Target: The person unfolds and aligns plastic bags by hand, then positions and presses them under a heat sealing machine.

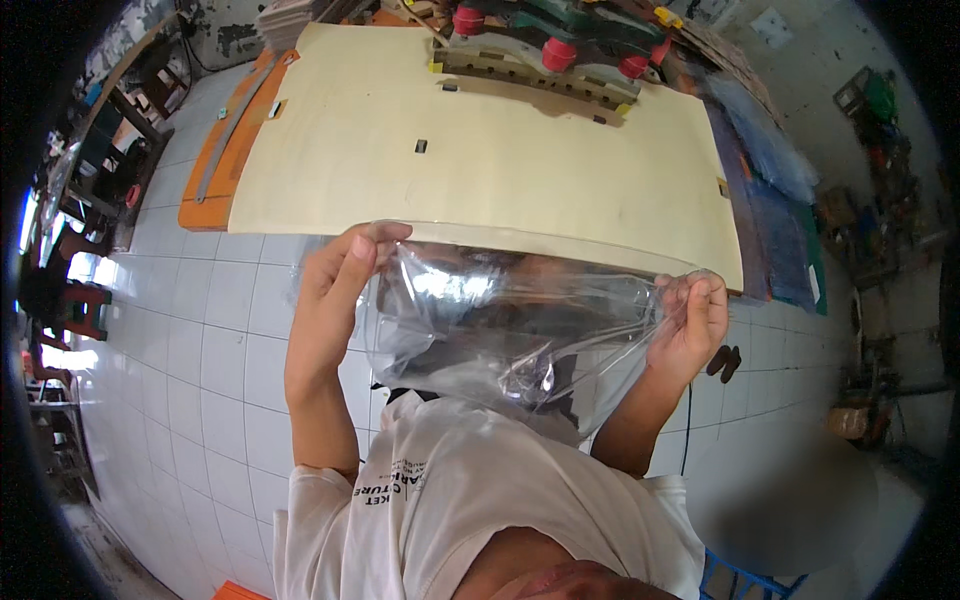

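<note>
A clear plastic sheet (pixel 450 320) is stretched between my two hands, in front of my shirt and along the near edge of a cream-topped table (pixel 560 170). My left hand (pixel 345 268) pinches its upper left corner between thumb and fingers. At the upper right corner, my right hand (pixel 695 310) is closed on the gathered plastic. The sheet's top edge runs nearly straight from hand to hand. Below it the film hangs loose, with creases and bright reflections. Whether it is a single sheet or a bag I cannot tell.
A green machine (pixel 530 50) with red knobs and a metal bar stands at the table's far side. A metal ruler (pixel 232 135) lies on the orange board at left. Blue plastic sheets (pixel 780 230) lie at right. Brown sandals (pixel 724 363) rest on the tiled floor.
</note>
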